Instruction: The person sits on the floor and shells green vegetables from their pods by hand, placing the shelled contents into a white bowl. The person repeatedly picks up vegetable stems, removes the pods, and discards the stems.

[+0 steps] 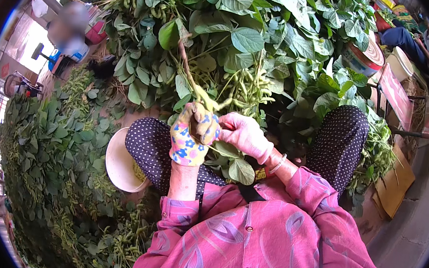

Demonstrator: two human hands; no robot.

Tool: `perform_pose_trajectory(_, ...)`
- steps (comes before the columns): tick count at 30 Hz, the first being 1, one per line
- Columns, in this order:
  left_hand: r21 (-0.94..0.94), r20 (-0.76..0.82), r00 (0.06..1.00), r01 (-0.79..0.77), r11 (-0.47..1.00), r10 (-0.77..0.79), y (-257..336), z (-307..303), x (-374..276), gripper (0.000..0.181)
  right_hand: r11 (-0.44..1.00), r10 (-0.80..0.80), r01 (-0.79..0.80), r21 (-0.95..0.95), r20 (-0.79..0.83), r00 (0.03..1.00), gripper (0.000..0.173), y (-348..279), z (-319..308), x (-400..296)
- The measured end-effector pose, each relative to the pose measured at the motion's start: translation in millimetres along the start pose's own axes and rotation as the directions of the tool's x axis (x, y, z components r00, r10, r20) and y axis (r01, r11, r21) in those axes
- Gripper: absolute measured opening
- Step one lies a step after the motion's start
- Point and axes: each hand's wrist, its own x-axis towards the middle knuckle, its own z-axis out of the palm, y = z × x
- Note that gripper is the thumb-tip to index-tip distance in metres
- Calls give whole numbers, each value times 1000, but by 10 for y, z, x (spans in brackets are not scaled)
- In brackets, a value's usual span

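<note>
My left hand (193, 134), in a flowered work glove, is closed around the green stem (205, 98) of a leafy bean plant. The stem's brown root end (185, 55) points up and away from me. Close beside it on the right is my right hand (246, 136) in a pink knit glove, its fingers closed on a small red-handled tool (228, 126); the tool's working end is hidden. Green pods (251, 89) hang in a cluster just beyond both hands. Several leaves (242, 171) of a bean plant hang below them.
A large heap of podded bean plants (246, 40) rises ahead; another pile (52, 168) lies at left. A white bucket (117, 159) stands by my left knee. At right are a metal-framed chair (396, 97), cardboard (395, 182) and tubs (399, 64). Two other people sit farther off.
</note>
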Motion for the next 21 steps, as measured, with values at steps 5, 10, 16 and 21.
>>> perform_pose_trajectory(5,-61,-42,998,50,997,-53,-257,1,82,32,997,62,-52,51,-223,973,22,246,-97,-47)
perform_pose_trajectory(10,707,-376,872,52,706,313,-127,-598,21,19,999,16,-29,-27,-384,923,15,108,-376,60)
perform_pose_trajectory(16,719,-442,784,20,695,435,-138,-358,-181,16,972,-7,-103,-209,-468,884,20,333,-424,98)
perform_pose_trajectory(21,490,-494,843,471,734,-211,-677,-68,-108,18,949,-80,-72,-307,-456,886,16,358,-386,44)
